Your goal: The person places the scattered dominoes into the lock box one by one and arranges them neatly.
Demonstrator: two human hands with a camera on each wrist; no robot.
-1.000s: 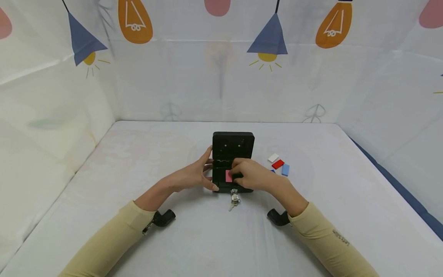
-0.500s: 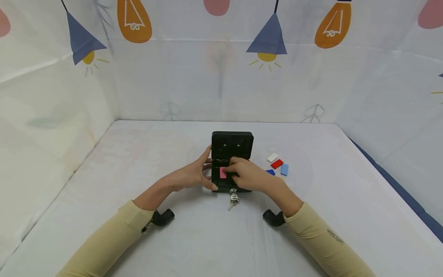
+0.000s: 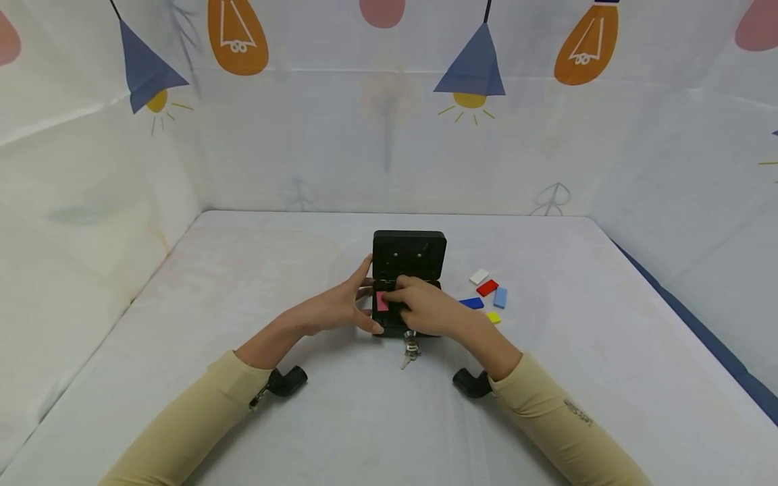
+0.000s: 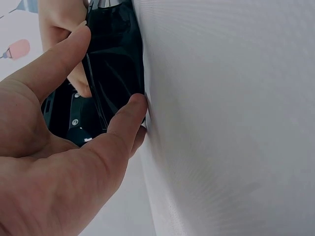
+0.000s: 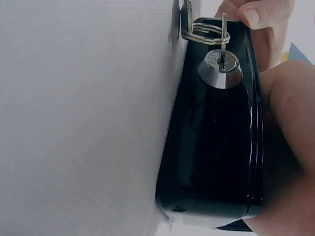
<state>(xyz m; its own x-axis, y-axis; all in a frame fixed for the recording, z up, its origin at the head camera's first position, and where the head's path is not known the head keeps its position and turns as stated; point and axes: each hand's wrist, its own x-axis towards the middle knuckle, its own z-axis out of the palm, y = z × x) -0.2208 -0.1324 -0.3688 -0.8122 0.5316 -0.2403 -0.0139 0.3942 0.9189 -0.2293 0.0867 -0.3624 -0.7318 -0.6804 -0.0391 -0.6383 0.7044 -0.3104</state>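
A small black cash box (image 3: 410,255) stands with its lid up at the middle of the table. Inside, at the left end, lies a flat pink rectangular tile (image 3: 381,302). My right hand (image 3: 433,305) reaches into the box from the right, with a fingertip on the tile's right part. Along the box's left side, my left hand (image 3: 334,309) rests with fingers spread and the thumb at the front corner; the box's side (image 4: 115,59) shows close up in the left wrist view. Keys on a ring (image 5: 209,32) hang at the front lock (image 5: 220,69).
Right of the box lie a white tile (image 3: 479,277), a red tile (image 3: 487,288), a light blue tile (image 3: 500,298), a dark blue tile (image 3: 471,303) and a yellow tile (image 3: 492,317). A white table (image 3: 365,418) meets patterned fabric walls (image 3: 340,148) behind.
The pink tile has slid left across the box floor along with my right hand. The dark blue and yellow tiles have come into sight. My left hand has stayed put.
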